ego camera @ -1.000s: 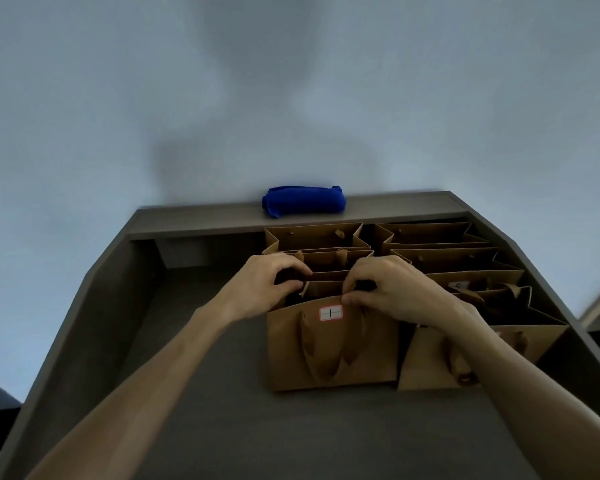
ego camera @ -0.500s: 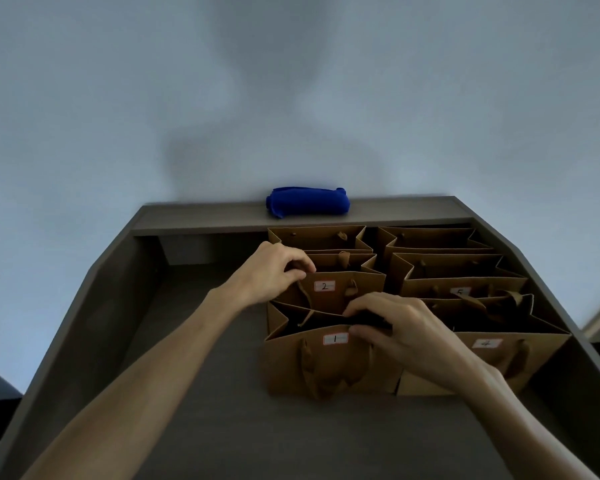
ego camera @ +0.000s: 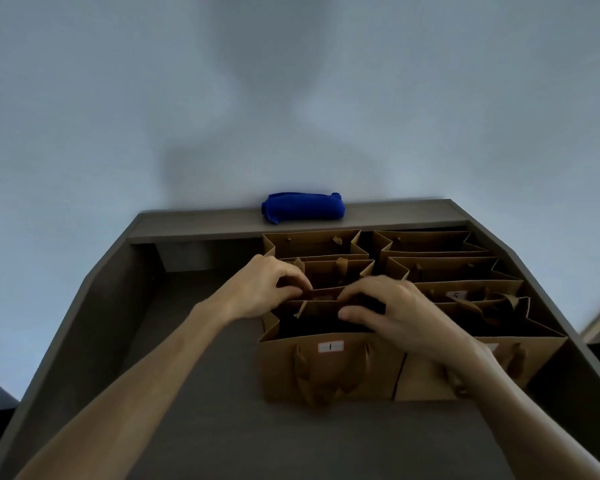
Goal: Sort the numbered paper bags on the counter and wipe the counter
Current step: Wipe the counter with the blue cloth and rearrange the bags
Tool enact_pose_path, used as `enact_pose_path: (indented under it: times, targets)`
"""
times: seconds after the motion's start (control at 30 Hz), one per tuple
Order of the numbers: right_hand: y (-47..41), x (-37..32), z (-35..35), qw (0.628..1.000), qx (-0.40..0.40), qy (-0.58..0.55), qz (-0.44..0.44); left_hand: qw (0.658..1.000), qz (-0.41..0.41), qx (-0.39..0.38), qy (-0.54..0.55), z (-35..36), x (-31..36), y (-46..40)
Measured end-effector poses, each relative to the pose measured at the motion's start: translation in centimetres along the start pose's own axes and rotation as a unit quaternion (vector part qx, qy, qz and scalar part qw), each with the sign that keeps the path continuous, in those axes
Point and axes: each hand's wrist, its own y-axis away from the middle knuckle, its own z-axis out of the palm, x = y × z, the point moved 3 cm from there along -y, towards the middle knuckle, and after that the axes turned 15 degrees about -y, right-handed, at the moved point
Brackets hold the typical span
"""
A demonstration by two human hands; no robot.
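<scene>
Both hands (ego camera: 329,299) pinch bag rims on grey counter (ego camera: 222,427) under pale wall (ego camera: 291,98).

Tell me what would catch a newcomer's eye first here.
The blue cloth rolled up on the back ledge stands out most. Below it, brown paper bags stand in two columns; both hands, left hand and right hand, work behind the bag labelled 1.
</scene>
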Motion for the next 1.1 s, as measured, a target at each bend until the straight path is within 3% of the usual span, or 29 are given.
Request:
enact_pose_path:
  times: [0.23, 0.43, 0.63, 1.1]
  targets:
    - [-2.5, 1.2, -0.8, 0.990, -0.042, 0.134, -0.005, 0.999, 0.022, -0.030, 0.028, -1.3, 0.9, 0.9]
    - [-1.7, 1.4, -0.3, 0.992, -0.052, 0.116, -0.018, 0.995, -0.047, 0.088, 0.014, -2.7, -0.8, -2.3]
    - [-1.4, 0.9, -0.5, 0.993, -0.056, 0.101, -0.012, 0.994, -0.087, -0.006, -0.058, -0.8, -2.9, -6.4]
    - [-2.8, 1.1, -0.8, 0.995, -0.052, 0.085, 0.009, 0.995, -0.084, -0.033, -0.033, -0.9, -3.6, -7.3]
